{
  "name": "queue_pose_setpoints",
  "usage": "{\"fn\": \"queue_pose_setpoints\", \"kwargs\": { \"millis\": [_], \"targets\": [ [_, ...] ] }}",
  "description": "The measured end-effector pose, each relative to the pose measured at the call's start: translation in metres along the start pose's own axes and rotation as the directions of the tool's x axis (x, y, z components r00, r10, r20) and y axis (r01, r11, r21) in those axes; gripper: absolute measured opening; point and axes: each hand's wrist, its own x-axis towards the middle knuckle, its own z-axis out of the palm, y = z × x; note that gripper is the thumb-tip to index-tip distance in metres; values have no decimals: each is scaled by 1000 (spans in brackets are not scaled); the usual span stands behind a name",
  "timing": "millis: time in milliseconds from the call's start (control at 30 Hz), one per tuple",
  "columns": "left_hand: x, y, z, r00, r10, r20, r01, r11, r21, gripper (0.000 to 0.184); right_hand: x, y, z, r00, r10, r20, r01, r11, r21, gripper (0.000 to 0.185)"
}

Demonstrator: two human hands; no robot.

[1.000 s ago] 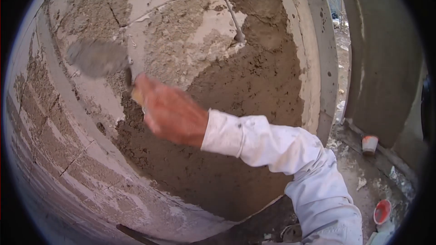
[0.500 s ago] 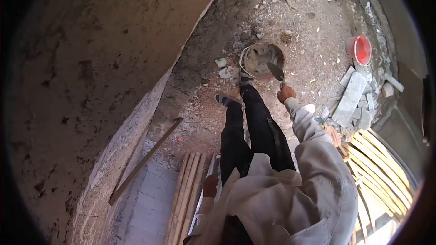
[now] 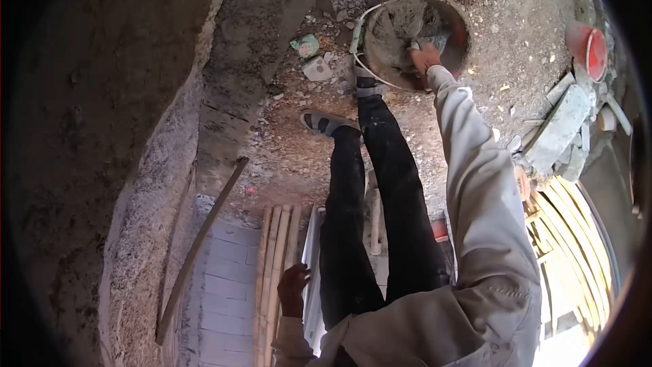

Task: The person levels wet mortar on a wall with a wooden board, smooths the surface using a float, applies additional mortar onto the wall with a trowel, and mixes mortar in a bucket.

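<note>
In the upper centre of the frame, pasty, matt mortar (image 3: 390, 30) coats the dull inside of a bucket (image 3: 464, 41); the trowel blade (image 3: 438, 42) looks like metal, dulled by smears. The floor (image 3: 292, 156) is rough, gritty earth with rubble. At upper right, a red bucket (image 3: 597, 54) looks like smooth plastic. Across the lower centre: a creased, soft cloth jacket (image 3: 502, 265) and matt black cloth trousers (image 3: 397, 177). At lower left, bare wooden poles (image 3: 273, 245) and smooth, matt blocks (image 3: 227, 306); at far left, a dull, pitted wall (image 3: 75, 129).
</note>
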Motion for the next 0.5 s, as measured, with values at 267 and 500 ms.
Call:
{"fn": "queue_pose_setpoints", "kwargs": {
  "millis": [267,500],
  "targets": [
    [-17,-30,-29,996,88,18,-90,981,171,27,-80,17,-5,975,-110,196,-47,754,655,18],
    [-68,-3,-61,924,381,31,-382,924,33,24,-262,-72,-121,952,-249,175,-70,380,922,19]
  ]
}}
